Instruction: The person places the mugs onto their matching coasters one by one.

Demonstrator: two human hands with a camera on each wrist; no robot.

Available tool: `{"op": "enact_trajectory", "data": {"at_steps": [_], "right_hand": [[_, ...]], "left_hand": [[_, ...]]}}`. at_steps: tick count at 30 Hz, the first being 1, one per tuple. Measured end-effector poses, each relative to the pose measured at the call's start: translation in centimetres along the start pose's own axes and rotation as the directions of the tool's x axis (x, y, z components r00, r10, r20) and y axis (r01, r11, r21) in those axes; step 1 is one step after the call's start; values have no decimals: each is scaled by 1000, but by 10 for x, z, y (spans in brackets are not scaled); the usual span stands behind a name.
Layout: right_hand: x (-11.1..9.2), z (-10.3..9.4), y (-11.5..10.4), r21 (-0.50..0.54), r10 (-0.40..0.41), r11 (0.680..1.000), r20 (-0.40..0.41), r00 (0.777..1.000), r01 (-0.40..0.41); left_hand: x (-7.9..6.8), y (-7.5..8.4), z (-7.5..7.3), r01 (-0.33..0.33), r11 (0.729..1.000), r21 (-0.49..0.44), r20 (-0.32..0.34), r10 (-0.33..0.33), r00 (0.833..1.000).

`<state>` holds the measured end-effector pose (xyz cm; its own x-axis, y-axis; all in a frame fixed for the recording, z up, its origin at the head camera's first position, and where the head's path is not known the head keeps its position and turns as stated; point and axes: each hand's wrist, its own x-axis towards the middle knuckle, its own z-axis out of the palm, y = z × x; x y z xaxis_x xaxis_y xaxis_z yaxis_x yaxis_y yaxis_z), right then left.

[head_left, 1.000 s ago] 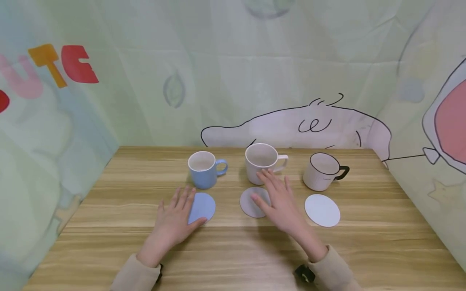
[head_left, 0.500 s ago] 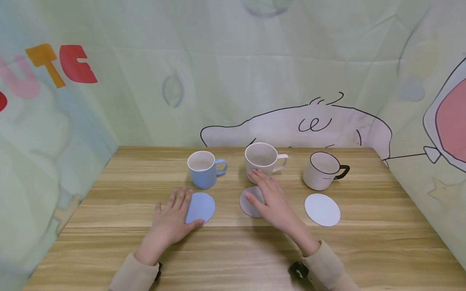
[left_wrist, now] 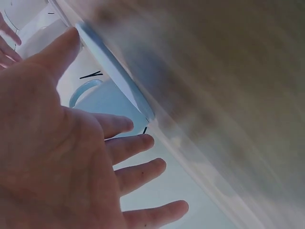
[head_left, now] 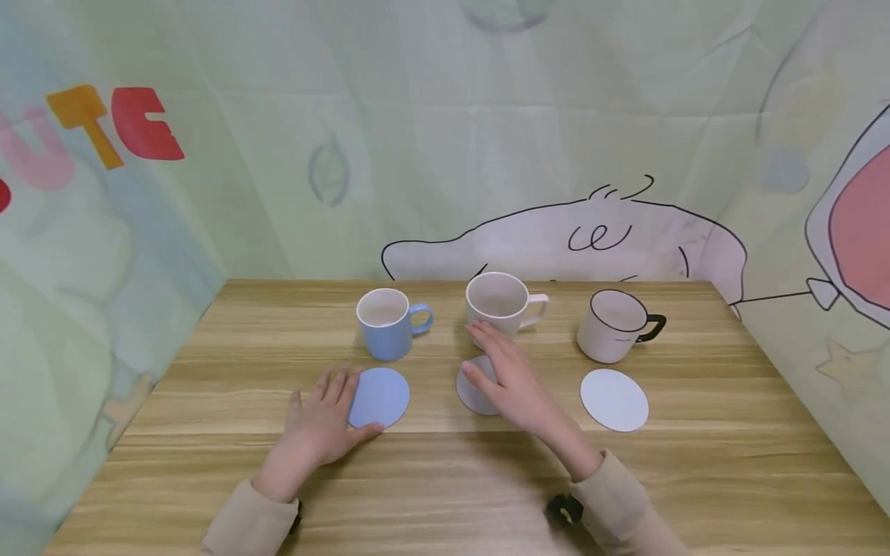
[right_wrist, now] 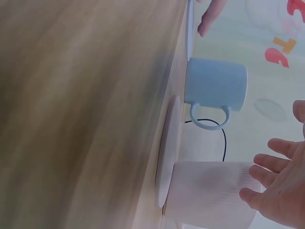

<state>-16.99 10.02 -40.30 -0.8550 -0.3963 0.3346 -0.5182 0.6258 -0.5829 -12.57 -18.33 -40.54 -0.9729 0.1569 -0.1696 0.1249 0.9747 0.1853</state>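
Loosely spread, our left hand (head_left: 314, 425) is at the left edge of the blue coaster (head_left: 382, 398), nearer than the blue mug (head_left: 386, 338). Our right hand (head_left: 513, 386), fingers uncurled, hovers over the grey coaster (head_left: 473, 395) before the middle white mug (head_left: 495, 301); we cannot tell whether either touches. At right stands a black-handled mug (head_left: 606, 338).

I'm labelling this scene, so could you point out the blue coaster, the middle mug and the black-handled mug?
Blue coaster (head_left: 382, 397), head view: its flat upper face.
Middle mug (right_wrist: 209, 192), right wrist view: its side wall.
Black-handled mug (head_left: 605, 338), head view: its outer wall.
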Motion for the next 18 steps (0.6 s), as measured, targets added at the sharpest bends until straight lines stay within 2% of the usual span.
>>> {"op": "enact_trajectory", "data": {"at_steps": [8, 18], "right_hand": [[8, 3, 0, 64, 7, 998, 38, 999, -10], [18, 5, 3, 87, -9, 996, 52, 999, 4]], "left_hand": [[-2, -3, -1, 7, 1000, 25, -9, -7, 1000], [-3, -9, -1, 13, 999, 41, 23, -14, 1000]]}}
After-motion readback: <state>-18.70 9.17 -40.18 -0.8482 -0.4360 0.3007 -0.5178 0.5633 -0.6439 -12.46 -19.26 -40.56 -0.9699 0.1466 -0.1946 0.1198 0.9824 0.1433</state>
